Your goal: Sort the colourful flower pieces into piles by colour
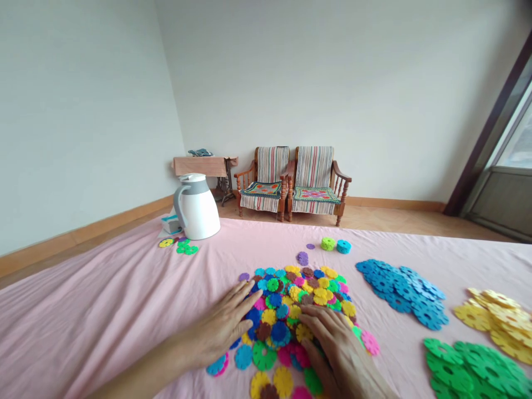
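Observation:
A broad pile of small notched discs in many colours [275, 300] lies on the pink cloth [137, 310]. My left hand [224, 324] rests at the pile's left edge, palm down, fingers apart, with nothing held. On the right part of the pile lies my right hand [334, 346], palm down with its fingers spread over the discs; its fingertips touch them. Beyond the pile are a few purple discs [302, 258], a stack of lime green discs [328, 244] and a stack of light blue discs [343, 246].
Larger blue discs [401, 291], yellow discs [499, 321] and green discs [474, 371] lie in heaps at right. A white jug [200, 210] stands at the back left, beside a small box [171, 224] and loose discs [187, 249]. Two wooden chairs [313, 194] stand beyond.

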`<state>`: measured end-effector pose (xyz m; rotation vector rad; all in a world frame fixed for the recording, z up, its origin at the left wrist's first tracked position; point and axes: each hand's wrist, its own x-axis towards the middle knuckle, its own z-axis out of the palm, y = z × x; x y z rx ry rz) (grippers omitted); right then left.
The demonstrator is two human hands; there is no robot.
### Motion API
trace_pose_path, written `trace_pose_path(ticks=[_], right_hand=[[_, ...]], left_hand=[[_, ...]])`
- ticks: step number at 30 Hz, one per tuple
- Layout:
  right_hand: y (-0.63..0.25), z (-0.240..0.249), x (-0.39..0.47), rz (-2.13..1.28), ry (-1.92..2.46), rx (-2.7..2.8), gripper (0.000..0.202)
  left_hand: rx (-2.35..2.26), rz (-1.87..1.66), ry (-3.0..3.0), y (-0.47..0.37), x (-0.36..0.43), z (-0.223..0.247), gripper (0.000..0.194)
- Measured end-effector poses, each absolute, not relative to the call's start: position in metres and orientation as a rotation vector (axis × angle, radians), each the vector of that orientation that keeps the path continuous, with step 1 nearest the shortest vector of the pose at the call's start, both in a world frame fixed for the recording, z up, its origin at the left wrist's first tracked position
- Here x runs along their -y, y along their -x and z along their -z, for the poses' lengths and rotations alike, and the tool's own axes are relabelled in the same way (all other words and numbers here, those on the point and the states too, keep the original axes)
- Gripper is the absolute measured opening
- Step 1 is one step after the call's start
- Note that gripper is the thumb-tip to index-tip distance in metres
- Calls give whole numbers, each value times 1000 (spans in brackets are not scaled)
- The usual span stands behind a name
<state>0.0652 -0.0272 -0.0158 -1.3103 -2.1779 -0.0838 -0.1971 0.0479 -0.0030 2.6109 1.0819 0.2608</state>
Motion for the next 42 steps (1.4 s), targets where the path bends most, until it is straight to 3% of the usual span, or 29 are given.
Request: trace_pose_path(ticks=[6, 10, 15, 23, 42], right_hand=[[-68, 13, 29, -42, 1294, 2165, 17], [-71, 17, 27, -11, 1348, 2083, 15], [-73, 23, 24, -7, 1379, 2040, 16], [-77, 22, 21, 22, 1384, 1976, 16], [-80, 29, 17, -48, 1406, 2021, 18]], left_hand=[[-971, -483, -2657, 160, -52, -17, 31], [-863, -433, -2604, 143, -35, -24, 36], [-973, -444, -2503, 143, -30, -17, 27], [-981, -643, -2380, 143, -57, -29, 29], [-802, -675, -1939, 118, -139, -24, 36]])
